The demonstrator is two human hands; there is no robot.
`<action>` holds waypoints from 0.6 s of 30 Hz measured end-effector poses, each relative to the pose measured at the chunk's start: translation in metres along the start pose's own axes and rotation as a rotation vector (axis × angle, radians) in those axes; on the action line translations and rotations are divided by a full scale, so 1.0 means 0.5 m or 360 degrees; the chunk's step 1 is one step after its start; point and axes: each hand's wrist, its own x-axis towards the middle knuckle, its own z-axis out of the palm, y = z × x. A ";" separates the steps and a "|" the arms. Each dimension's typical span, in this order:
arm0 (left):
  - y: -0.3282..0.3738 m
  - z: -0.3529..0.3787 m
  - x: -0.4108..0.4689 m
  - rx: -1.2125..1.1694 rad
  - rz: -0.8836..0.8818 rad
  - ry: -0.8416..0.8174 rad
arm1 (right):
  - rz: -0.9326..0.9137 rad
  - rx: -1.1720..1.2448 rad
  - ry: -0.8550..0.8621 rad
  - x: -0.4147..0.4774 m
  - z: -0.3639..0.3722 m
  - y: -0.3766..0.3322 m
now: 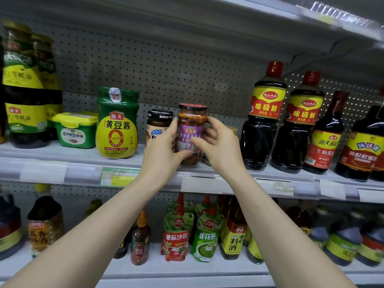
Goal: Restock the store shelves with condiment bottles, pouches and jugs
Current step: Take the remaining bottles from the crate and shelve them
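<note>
Grey perforated pegboard (166, 69) is backing a white store shelf (52, 154), and the sauces on it are standing in a row with their labels facing out.

Object: clear glass jar of red chilli crisp with a purple label and dark red lid (192, 121). It is being held upright at the shelf's front lip, near the centre of view. I cannot tell whether its base is already bearing on the shelf.

Placement, judged: the label is pointing outward like its neighbours', probably so shoppers can read it. The jar is going into the gap between a black-lidded brown sauce jar (159, 121), just beside it at 9 o'clock, and a tall dark soy sauce bottle with a red cap (262, 125), near at 3 o'clock.

Hands:
- The left hand (164, 150) is grasping the jar from 9 o'clock. Its thumb is crossing the lower front and its fingers are wrapping behind.
- The right hand (220, 146) is grasping it from 3 o'clock. Its thumb is pressing the label and its fingers are curling round the side.

The two-sided hold is likely steadying the glass while it is being squared up.
</note>
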 end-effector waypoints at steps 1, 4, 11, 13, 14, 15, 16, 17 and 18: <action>-0.002 0.002 0.001 -0.0013 -0.0016 -0.0031 | -0.0011 -0.0013 0.0006 0.000 0.001 0.003; -0.009 0.004 0.007 -0.0030 -0.0073 -0.0093 | -0.0033 -0.0045 0.0025 0.002 0.007 0.011; -0.005 0.006 0.000 0.0179 -0.0030 -0.0127 | -0.0102 -0.0229 0.0097 -0.011 0.018 0.029; -0.001 0.000 -0.007 0.0186 0.0010 -0.0084 | -0.0161 -0.0316 0.0149 -0.023 0.018 0.032; 0.001 -0.004 -0.013 0.0213 0.0053 -0.0038 | -0.0225 -0.0399 0.0196 -0.032 0.018 0.034; 0.001 -0.008 -0.019 0.0260 0.0117 0.0021 | -0.0310 -0.0511 0.0247 -0.041 0.019 0.037; 0.000 -0.011 -0.025 0.0305 0.0189 0.0078 | -0.0398 -0.0619 0.0286 -0.051 0.021 0.040; -0.001 -0.012 -0.031 0.0327 0.0241 0.0118 | -0.0471 -0.0698 0.0300 -0.058 0.023 0.044; -0.002 -0.012 -0.034 0.0331 0.0260 0.0142 | -0.0515 -0.0749 0.0290 -0.063 0.026 0.049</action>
